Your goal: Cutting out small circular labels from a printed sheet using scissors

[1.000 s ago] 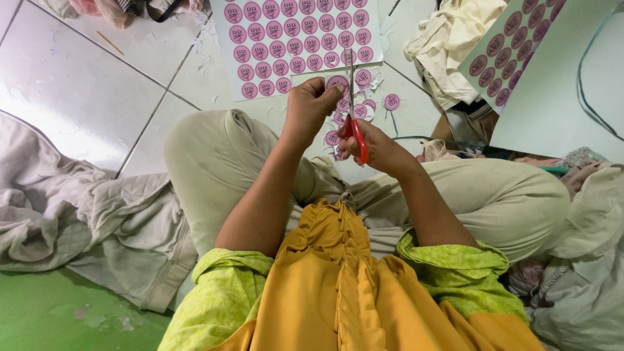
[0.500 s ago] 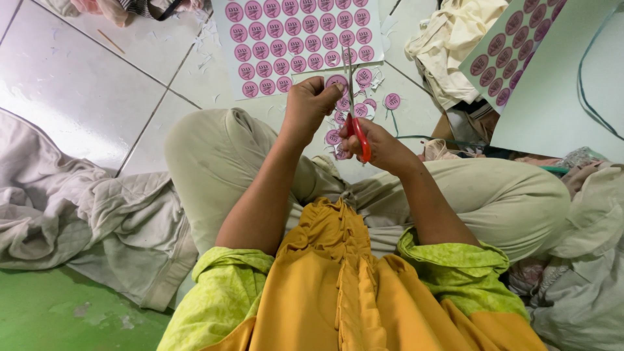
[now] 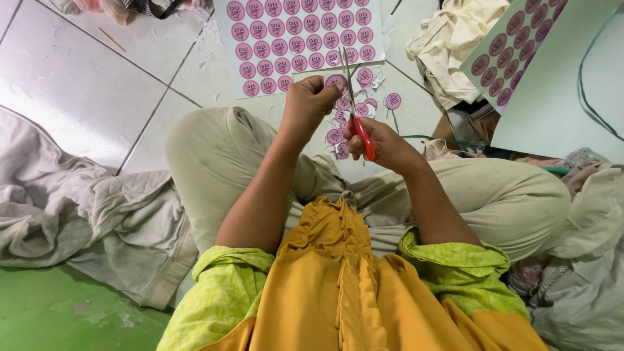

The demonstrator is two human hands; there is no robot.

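1. Change vs the two earlier frames: very little. The right hand (image 3: 383, 144) w/ the red-handled scissors (image 3: 358, 110) sits a touch lower and further right; the blades tilt slightly more to the left at the tip. The left hand (image 3: 307, 107) is about where it was, round pink sticker (image 3: 336, 80) at its fingertips as before.
2. What that suggests: cutting around the sticker seems to go on in small snips, w/ the piece turned bit by bit. That's a judgement; no finished cut shows.
3. Left fingers: curled tight, pinching the sticker between thumb and fingertips. Only the top edge of the sticker shows above them.
4. Right fingers: closed through the red loops, gripping the scissors. Blades point up and away from the knuckles, nearly together; the tip sits just right of the pinched sticker, touching or almost, can't tell which.
5. Beyond the fingertips: a white sticker sheet (image 3: 296, 39) w/ rows of pink circles lies on the tiled floor (image 3: 84, 84).
6. Just under both hands, between the knees: loose cut stickers (image 3: 364, 104) and paper scraps.
7. Far right of the right hand: a second sheet (image 3: 520, 32), partly under a pale board.
8. Left of the left arm: crumpled grey cloth (image 3: 78, 208) on the floor.
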